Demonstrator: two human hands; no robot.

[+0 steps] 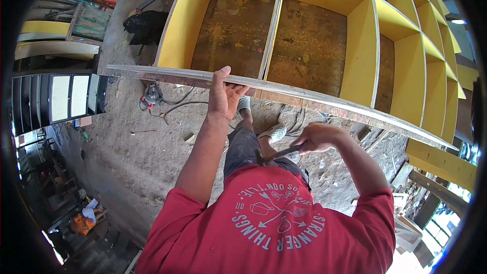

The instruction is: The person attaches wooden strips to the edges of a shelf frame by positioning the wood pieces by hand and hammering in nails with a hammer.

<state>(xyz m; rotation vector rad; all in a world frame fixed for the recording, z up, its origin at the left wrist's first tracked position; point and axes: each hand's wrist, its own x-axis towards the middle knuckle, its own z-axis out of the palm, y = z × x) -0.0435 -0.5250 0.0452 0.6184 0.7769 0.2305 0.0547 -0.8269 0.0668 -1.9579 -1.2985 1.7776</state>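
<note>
Across the upper part of the view, a yellow compartmented frame (pixel 359 56) lay on a stained brown table (pixel 314 45). The left hand (pixel 224 97) was partly closed over the frame's near edge, thumb on top and fingers curled against the side. The right hand (pixel 320 137), closed in a fist, held a hammer (pixel 286 152) by its handle, the head near the dark shorts (pixel 241 147). A corded power tool (pixel 152 95) lay on the floor (pixel 157 155) to the left.

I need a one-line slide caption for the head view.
Left hand on a yellow compartmented frame's near edge, right hand gripping a hammer.
</note>
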